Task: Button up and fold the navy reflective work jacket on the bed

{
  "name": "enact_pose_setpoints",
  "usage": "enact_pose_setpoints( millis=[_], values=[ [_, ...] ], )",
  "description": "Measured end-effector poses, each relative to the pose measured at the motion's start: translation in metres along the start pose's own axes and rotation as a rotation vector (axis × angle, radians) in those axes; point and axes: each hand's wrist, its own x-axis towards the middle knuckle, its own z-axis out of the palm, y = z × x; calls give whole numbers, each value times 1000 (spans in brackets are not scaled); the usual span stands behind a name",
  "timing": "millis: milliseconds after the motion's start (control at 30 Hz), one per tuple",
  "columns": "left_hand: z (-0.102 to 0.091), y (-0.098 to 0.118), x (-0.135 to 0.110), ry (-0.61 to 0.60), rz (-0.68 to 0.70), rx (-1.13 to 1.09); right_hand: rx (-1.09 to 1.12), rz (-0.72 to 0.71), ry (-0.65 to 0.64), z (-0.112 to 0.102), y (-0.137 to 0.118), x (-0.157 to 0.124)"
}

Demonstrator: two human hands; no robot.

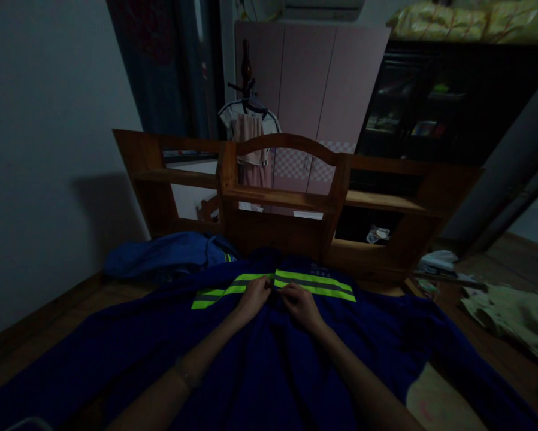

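Note:
A dark blue work jacket [269,353] with yellow-green reflective strips lies spread out in front of me, sleeves stretched to both sides. My left hand [256,294] pinches the jacket's front opening at the inner end of the left strip [208,297]. Close beside it, my right hand [299,302] has its fingers closed on the opposite front edge, just below the right strip [316,284]. The fingertips of both hands nearly meet at the centre line. Any button or zip between them is too dark and small to make out.
Behind the jacket stands a wooden shelf headboard [278,233]. Blue folded clothing [170,254] lies at its left, pale cloth [511,317] at the right. Farther back are a coat stand [246,66] with hung clothes, a pink wardrobe [305,84] and a dark cabinet [413,102].

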Motion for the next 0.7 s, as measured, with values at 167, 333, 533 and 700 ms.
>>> enact_pose_setpoints(
  millis=[167, 333, 533, 700],
  values=[
    [8, 2, -8, 42, -23, -170, 60, 34, 65, 1, 1, 0],
    [19, 10, -1, 67, -53, -311, 249, 202, 146, -1, 4, 4],
    [21, 22, -2, 73, -25, -399, 394, 314, 131, 1, 19, 9],
    [21, 21, -12, 84, -82, -505, 423, 306, 83, 6, 29, 9]
  ],
)
